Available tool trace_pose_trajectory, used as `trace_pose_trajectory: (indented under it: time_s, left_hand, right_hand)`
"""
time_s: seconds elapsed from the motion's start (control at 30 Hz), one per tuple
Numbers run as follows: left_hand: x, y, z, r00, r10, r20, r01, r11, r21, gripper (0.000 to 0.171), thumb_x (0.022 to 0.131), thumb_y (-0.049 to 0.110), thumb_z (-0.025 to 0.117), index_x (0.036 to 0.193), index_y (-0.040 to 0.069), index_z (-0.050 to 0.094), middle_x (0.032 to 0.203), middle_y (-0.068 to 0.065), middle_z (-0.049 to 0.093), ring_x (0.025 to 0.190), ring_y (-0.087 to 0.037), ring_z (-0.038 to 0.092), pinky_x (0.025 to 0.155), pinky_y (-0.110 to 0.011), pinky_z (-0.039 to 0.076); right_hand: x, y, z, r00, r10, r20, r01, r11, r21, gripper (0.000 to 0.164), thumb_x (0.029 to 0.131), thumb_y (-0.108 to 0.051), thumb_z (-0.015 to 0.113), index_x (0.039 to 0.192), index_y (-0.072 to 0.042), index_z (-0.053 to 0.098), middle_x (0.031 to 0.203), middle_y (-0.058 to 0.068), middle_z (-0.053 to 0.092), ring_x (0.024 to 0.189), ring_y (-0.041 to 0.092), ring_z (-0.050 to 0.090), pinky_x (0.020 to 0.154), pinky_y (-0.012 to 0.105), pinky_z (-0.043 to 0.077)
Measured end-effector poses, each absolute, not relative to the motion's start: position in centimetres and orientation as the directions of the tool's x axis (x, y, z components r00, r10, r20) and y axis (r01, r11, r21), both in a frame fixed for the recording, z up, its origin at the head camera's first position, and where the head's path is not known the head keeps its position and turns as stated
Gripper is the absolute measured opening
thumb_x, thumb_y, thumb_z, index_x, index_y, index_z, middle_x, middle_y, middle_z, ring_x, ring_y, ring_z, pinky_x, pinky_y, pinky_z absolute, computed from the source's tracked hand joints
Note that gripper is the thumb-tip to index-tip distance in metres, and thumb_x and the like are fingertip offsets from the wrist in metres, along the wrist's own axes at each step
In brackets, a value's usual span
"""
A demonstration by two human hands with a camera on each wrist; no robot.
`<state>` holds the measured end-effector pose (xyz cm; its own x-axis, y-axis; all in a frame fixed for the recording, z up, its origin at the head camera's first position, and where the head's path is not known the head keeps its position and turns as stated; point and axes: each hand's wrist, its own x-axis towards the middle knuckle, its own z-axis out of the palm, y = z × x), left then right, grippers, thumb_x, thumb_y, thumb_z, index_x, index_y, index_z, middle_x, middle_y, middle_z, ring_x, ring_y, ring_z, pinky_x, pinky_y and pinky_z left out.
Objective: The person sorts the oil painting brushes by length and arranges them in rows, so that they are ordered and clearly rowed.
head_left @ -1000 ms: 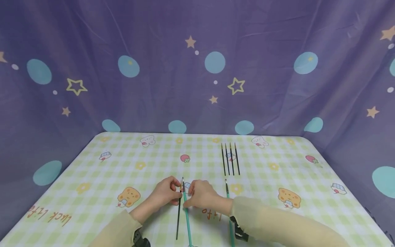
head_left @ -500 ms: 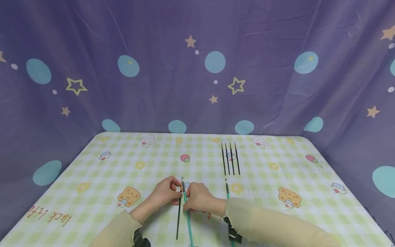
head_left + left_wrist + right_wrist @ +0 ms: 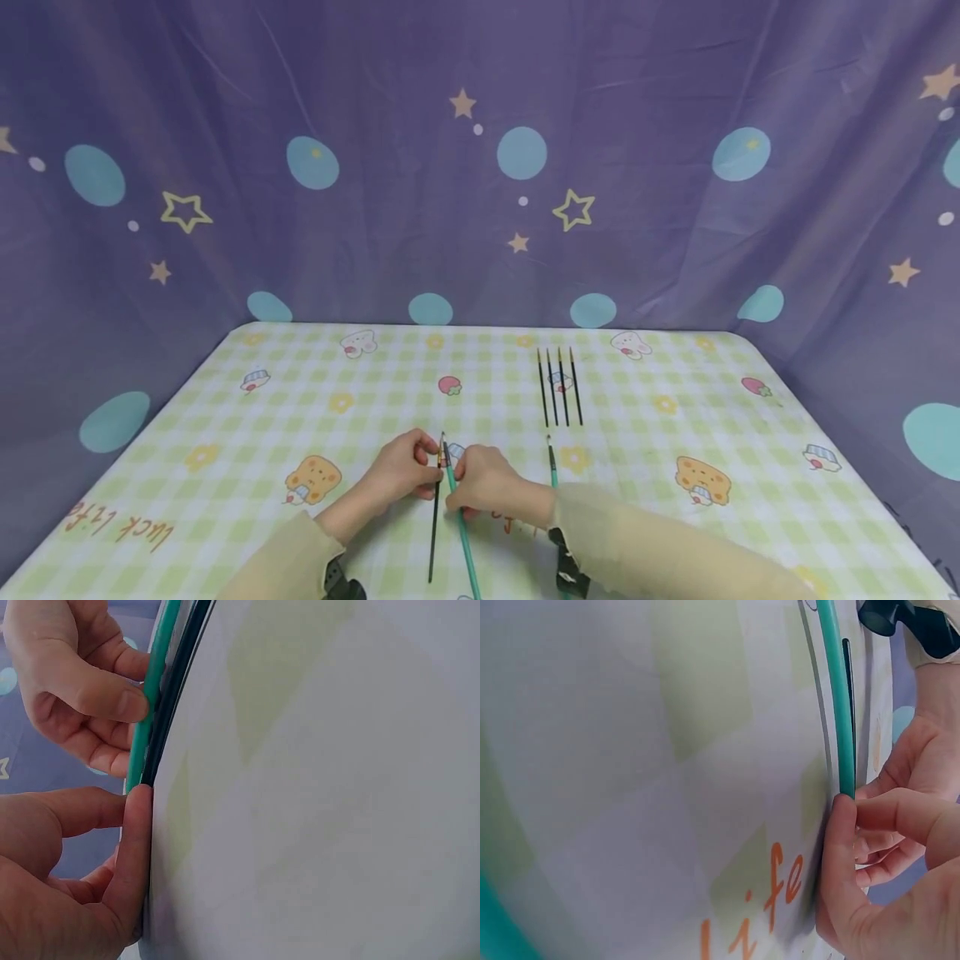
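Note:
My left hand (image 3: 405, 467) pinches a thin black paintbrush (image 3: 433, 533) near its ferrule, the handle pointing toward me. Just to the right, my right hand (image 3: 489, 482) pinches a teal-handled paintbrush (image 3: 467, 550) between thumb and fingers. The two brush tips nearly meet at the top, while their handles spread apart toward the near side. Seen from the left wrist, the teal handle (image 3: 154, 682) runs alongside the dark one (image 3: 180, 671). In the right wrist view the teal handle (image 3: 838, 690) rises from my right fingertips, partly covering the black brush (image 3: 848, 682).
A second teal paintbrush (image 3: 552, 462) lies under my right forearm, its lower part hidden. Farther back, several black paintbrushes (image 3: 565, 400) lie side by side. A checked cloth with cartoon prints (image 3: 300, 417) covers the table, and a purple curtain (image 3: 375, 250) hangs behind it.
My right hand has shifted slightly left and settled. The near end of its teal paintbrush has swung to the right. The left hand and black paintbrush stay in place.

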<state>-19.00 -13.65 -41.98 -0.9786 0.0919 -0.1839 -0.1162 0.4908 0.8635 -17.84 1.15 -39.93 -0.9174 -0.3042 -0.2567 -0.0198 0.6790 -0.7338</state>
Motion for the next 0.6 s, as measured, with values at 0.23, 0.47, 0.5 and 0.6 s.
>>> trace_pose_trajectory:
  time_s: [0.23,0.47,0.5,0.6]
  left_hand:
    - [-19.0,-13.7,-42.1,-0.979,0.098,-0.179,-0.112,0.477,0.872,0.026,0.074,-0.003,0.065,0.096,-0.001,0.052,0.075,-0.007,0.04,0.05,-0.014,0.055,0.049,-0.028,0.056]
    - [-18.8,-13.7,-42.1,-0.978,0.11,-0.178,-0.107,0.466,0.878,0.027,0.075,-0.003,0.066,0.098,-0.002,0.052,0.076,-0.008,0.041,0.052,-0.015,0.055,0.049,-0.028,0.056]
    - [-18.8,-13.6,-42.1,-0.978,0.108,-0.179,-0.109,0.467,0.878,0.027,0.075,-0.003,0.066,0.099,-0.002,0.052,0.076,-0.008,0.041,0.051,-0.015,0.055,0.049,-0.028,0.056]
    - [-19.0,-13.6,-42.2,-0.978,0.099,-0.184,-0.116,0.472,0.874,0.028,0.075,-0.003,0.066,0.099,-0.002,0.052,0.077,-0.008,0.041,0.052,-0.015,0.054,0.049,-0.028,0.056]
  right_hand:
    - [-17.7,2.0,-39.9,-0.907,-0.334,-0.257,-0.014,0.634,-0.773,0.024,0.066,-0.004,0.074,0.079,-0.007,0.054,0.068,0.002,0.057,0.045,0.014,0.059,0.037,0.021,0.044]
    - [-17.6,3.8,-40.0,-0.904,-0.35,-0.247,0.004,0.569,-0.822,0.024,0.068,-0.003,0.071,0.084,-0.003,0.054,0.072,0.005,0.056,0.05,0.017,0.06,0.046,0.027,0.053]
    - [-17.6,4.1,-40.0,-0.905,-0.35,-0.241,0.003,0.563,-0.827,0.024,0.068,-0.002,0.07,0.085,-0.003,0.054,0.072,0.005,0.055,0.05,0.017,0.06,0.046,0.027,0.054]
    - [-17.6,5.2,-39.9,-0.913,-0.351,-0.21,-0.019,0.549,-0.835,0.025,0.067,-0.002,0.07,0.086,-0.002,0.054,0.073,0.005,0.055,0.051,0.016,0.059,0.048,0.027,0.054]
